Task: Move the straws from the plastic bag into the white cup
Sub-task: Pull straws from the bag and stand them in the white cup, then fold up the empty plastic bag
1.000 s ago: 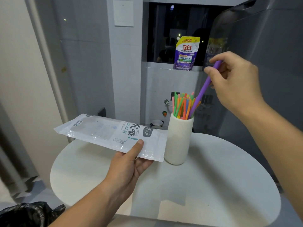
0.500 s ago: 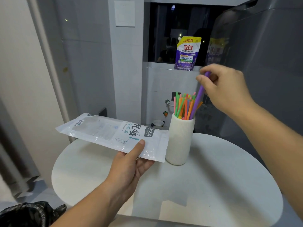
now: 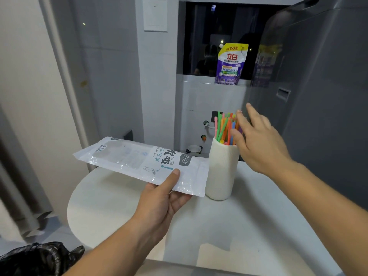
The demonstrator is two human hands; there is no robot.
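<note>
A ribbed white cup (image 3: 222,170) stands upright on the round white table (image 3: 229,226), holding several coloured straws (image 3: 224,127) that stick up above its rim. My right hand (image 3: 256,142) hovers just right of the straw tops with its fingers spread, touching or almost touching them, and holds nothing. A bit of purple straw shows behind its fingers. My left hand (image 3: 165,198) grips the near edge of the flat plastic bag (image 3: 143,164), thumb on top. The bag is held level above the table, left of the cup, and looks flat with no straws visible inside.
A purple and yellow detergent pouch (image 3: 231,64) stands on the ledge behind the cup. A large grey appliance (image 3: 318,96) rises close on the right. A black rubbish bag (image 3: 37,259) lies on the floor at lower left. A small bowl (image 3: 194,149) sits low behind the table.
My right hand lowered the purple straw into the cup among the others, let go of it and spread its fingers. My left hand keeps holding the bag still.
</note>
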